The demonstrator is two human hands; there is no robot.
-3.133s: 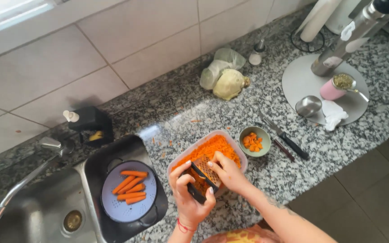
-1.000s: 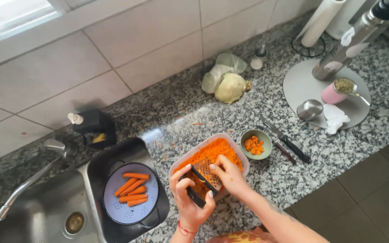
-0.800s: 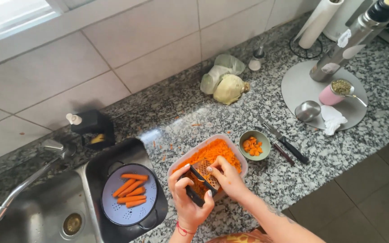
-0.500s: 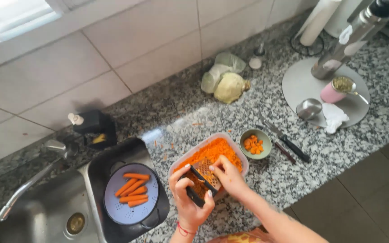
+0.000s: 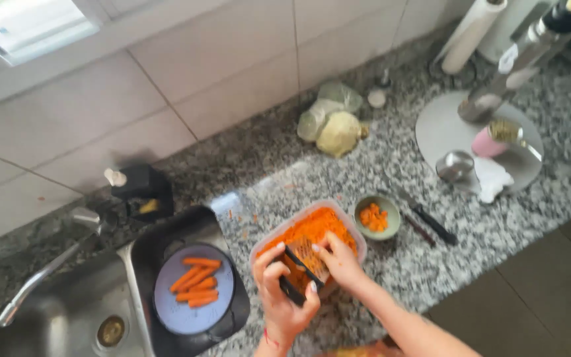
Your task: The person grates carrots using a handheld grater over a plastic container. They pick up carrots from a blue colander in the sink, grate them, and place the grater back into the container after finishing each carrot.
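Note:
A clear plastic container full of grated carrot sits on the granite counter in front of me. Over its near end my left hand grips a hand grater with a black frame, tilted into the container. My right hand presses a carrot piece against the grater's face; the piece is mostly hidden under my fingers. To the left, a pale blue plate with several peeled carrots rests in a black tray beside the sink.
A small green bowl of carrot pieces and a black-handled knife lie right of the container. Further right, a round grey tray holds a pink cup, metal cup and tall bottle. Bagged vegetables sit by the tiled wall. Sink and tap left.
My hands stay at the grater over the container, the right hand shifting slightly along it. The view sways a little; nothing else has moved.

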